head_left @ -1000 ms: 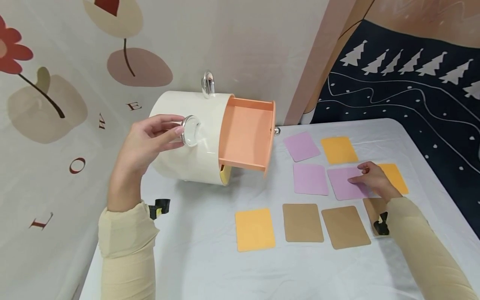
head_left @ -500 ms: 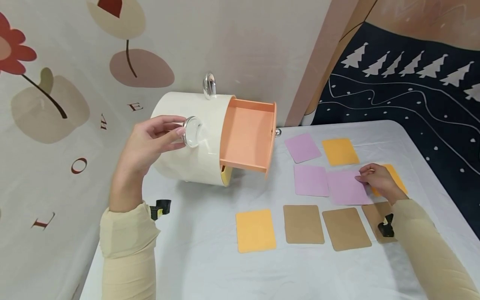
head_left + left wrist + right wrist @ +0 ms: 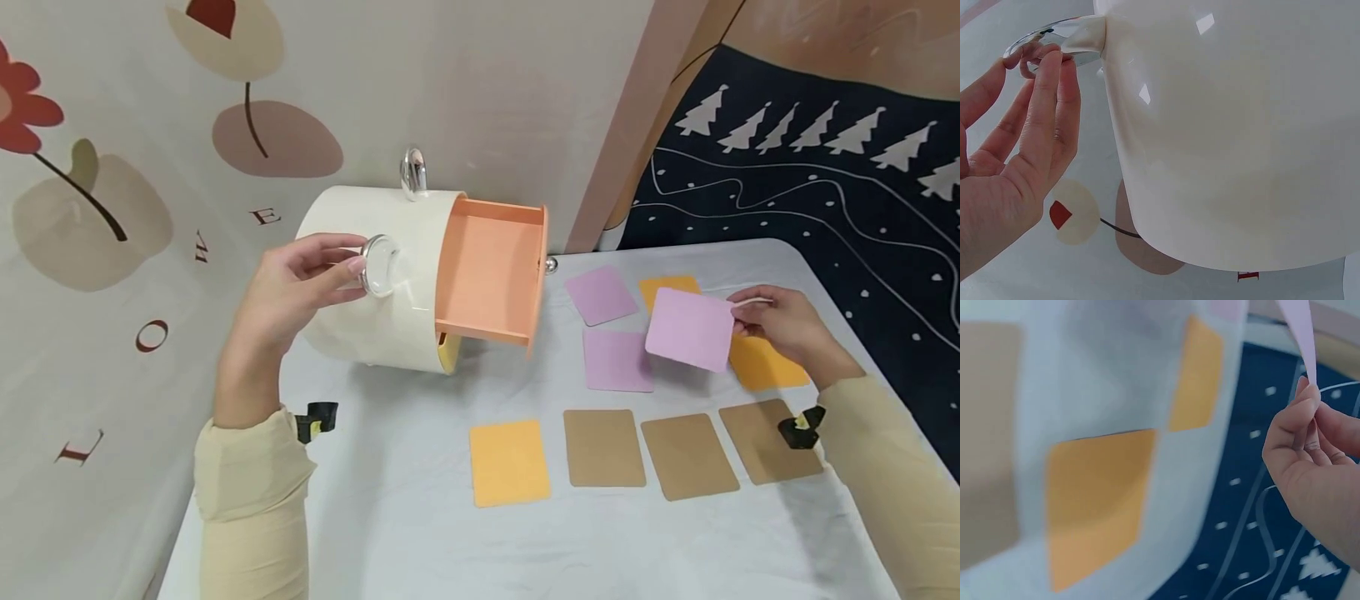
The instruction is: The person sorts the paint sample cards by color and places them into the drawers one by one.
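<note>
My left hand (image 3: 303,283) pinches a silvery ring-shaped ear (image 3: 377,265) on the side of a white rounded drawer box (image 3: 405,317). The box's orange drawer (image 3: 491,267) is pulled out, and its inside is bare. In the right wrist view, my right hand (image 3: 1310,444) pinches the edge of a purple square card (image 3: 1302,337). The head view has that card tilted and raised above the table, left of my right hand (image 3: 783,325). Beneath it, an orange card (image 3: 768,364) lies near my fingers, and a second orange card (image 3: 667,285) is partly covered.
Two purple cards (image 3: 618,360) lie right of the drawer. A row of several brown cards (image 3: 603,447) and one orange card (image 3: 510,462) lies nearer on the white table (image 3: 405,533). A second silvery ear (image 3: 413,172) rises from the box, close to the wall cloth.
My right hand has lifted a purple card off the table and moved slightly right and up with it. The left hand has kept its grip on the ring-shaped ear.
</note>
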### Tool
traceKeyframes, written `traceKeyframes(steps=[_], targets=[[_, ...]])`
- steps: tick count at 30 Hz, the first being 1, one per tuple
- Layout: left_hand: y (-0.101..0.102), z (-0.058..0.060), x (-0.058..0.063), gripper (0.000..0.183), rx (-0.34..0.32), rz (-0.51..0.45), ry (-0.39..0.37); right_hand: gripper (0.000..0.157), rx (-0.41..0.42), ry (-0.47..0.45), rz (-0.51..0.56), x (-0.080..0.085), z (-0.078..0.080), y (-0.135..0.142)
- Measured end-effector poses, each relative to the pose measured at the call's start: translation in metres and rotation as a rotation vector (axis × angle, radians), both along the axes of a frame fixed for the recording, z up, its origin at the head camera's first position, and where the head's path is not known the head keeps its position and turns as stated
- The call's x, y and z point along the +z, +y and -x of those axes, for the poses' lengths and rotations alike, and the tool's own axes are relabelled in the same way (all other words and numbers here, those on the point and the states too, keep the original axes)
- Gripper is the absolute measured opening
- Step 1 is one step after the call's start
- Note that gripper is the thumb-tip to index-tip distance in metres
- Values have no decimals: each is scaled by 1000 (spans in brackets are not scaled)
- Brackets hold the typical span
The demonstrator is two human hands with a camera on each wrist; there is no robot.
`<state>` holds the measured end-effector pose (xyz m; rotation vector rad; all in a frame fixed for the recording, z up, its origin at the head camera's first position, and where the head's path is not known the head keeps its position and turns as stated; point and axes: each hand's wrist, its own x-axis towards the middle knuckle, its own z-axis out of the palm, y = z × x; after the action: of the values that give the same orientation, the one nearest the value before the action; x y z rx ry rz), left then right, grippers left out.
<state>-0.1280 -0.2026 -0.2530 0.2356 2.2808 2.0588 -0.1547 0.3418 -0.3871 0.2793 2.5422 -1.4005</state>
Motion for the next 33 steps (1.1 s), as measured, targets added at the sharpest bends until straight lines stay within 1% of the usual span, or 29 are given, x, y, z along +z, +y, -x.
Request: traceKeyframes(steps=[4, 8, 12, 14, 18, 20, 26, 28, 31, 33], targets=[[0, 0, 0, 22, -6, -5, 9, 32, 32, 38, 41, 24, 5, -12], [-1, 0, 0, 22, -5, -6, 10, 25, 64, 88, 84, 47, 13, -23], [-1, 0, 0, 22, -6, 0, 11, 20, 73, 133, 110, 69, 20, -41], [-1, 1, 0, 22, -12, 0, 14, 19, 74, 141, 129, 80, 22, -51], [-1, 1, -1, 22, -16, -2, 18, 15, 82, 142, 208, 102, 27, -70], [-1, 1, -1, 21, -13, -3, 17, 13, 90, 139, 276, 112, 30, -80], [-1, 0, 0, 22, -10, 3, 6, 12, 155, 150, 524, 133, 37, -112], [0, 0, 1, 23, -8, 12, 2, 12, 180, 142, 583, 138, 39, -124], [0, 0, 2, 24, -4, 35, -3, 11, 204, 117, 623, 145, 42, -143], [1, 1, 2, 24, -4, 33, -6, 11, 211, 98, 610, 148, 44, -155]])
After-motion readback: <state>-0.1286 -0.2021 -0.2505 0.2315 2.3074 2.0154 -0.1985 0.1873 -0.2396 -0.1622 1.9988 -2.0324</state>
